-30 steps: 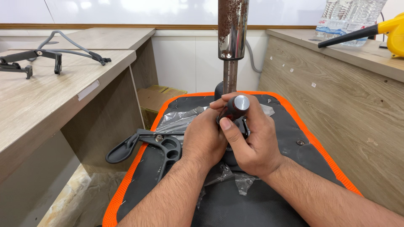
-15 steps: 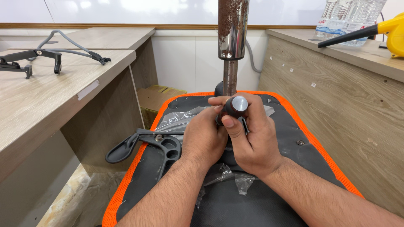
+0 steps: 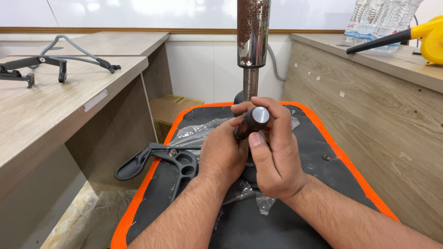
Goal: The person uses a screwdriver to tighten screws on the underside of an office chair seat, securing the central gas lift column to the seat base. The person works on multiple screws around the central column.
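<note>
My right hand (image 3: pixel 272 152) grips the dark handle of a screwdriver (image 3: pixel 251 122), whose round silver cap faces me. My left hand (image 3: pixel 224 154) rests against the tool's lower end, fingers curled; the tip is hidden behind both hands. The hands sit over the underside of an upturned office chair seat (image 3: pixel 318 152), black with an orange rim. A rusty metal gas-lift column (image 3: pixel 252 41) rises from the seat just beyond my fingers. A black plastic lever arm (image 3: pixel 152 159) lies bolted at the seat's left side.
Clear plastic wrap (image 3: pixel 196 133) lies crumpled on the seat. Wooden desks flank the chair: the left desk (image 3: pixel 55 110) carries black and grey chair parts (image 3: pixel 44 62), the right desk (image 3: pixel 369 92) a yellow blower (image 3: pixel 427 34) and bottled water (image 3: pixel 374 18). A cardboard box (image 3: pixel 173 108) stands behind.
Both hands stay on the screwdriver at the same spot; the grip on the handle shifts only slightly. Nothing else has moved.
</note>
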